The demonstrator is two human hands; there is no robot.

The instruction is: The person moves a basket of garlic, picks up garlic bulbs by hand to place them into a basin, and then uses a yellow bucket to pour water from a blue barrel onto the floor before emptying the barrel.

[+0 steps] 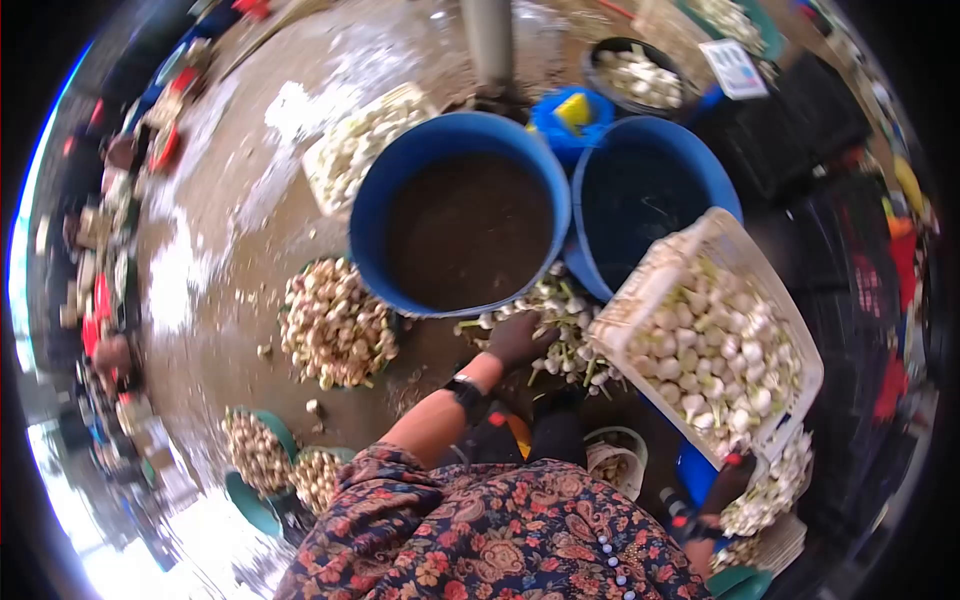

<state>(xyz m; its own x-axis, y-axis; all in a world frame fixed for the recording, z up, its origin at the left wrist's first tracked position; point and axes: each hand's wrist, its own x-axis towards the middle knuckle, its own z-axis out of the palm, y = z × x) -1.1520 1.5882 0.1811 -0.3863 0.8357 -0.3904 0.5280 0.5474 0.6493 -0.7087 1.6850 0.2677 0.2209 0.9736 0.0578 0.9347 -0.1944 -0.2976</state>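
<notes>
My left hand [520, 340], in a dark glove with a watch at the wrist, reaches onto a pile of stemmed garlic [570, 350] below a large blue tub [360, 225]. Its fingers are dark and partly lost against the garlic, so its grip is unclear. At the lower right, my right hand [730, 483], also dark-gloved, is by the lower edge of a tilted white crate [812, 375] full of garlic bulbs [715, 350]. A small red item shows at its fingertips; the grip cannot be made out. More garlic [765, 495] lies beside this hand.
A second blue tub [722, 180] holds dark liquid. Garlic heaps [338, 325] and green basins [255, 505] stand left, a garlic crate [370, 140] behind them. A white bucket [635, 450] stands near my feet. A post [488, 45] rises behind the tubs; black crates [790, 125] stand right.
</notes>
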